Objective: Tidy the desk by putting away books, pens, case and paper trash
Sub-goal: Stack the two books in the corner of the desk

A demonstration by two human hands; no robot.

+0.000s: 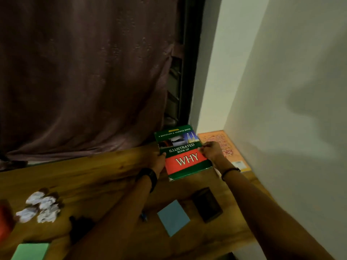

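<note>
1. Two hands are holding one book at the far right corner of a wooden table (90, 177): the left hand (159, 163) is gripping its left edge, and the right hand (211, 151) has its grip closed on the right edge.
2. The green and red book (185, 152) is showing its front cover, tilted, with its lower edge near the tabletop; whether it is touching I cannot tell.
3. The cover is reading "A QUESTION & ANSWER BOOK", "ILLUSTRATED BOOK OF" and, large on the red band, "WHY".
4. An orange book (228, 147) is lying flat in the corner, just beside the green one, against the pale wall (281, 91); its writing is too blurred to read.
5. A dark brownish curtain (84, 72) is hanging behind the table.
6. Crumpled white paper balls (40, 207) are sitting in a cluster at the left.
7. A blue notepad (173, 217) and a dark case (206, 204) are lying side by side nearer the camera.
8. A green pad (31, 251) is resting at the near left edge.
</note>
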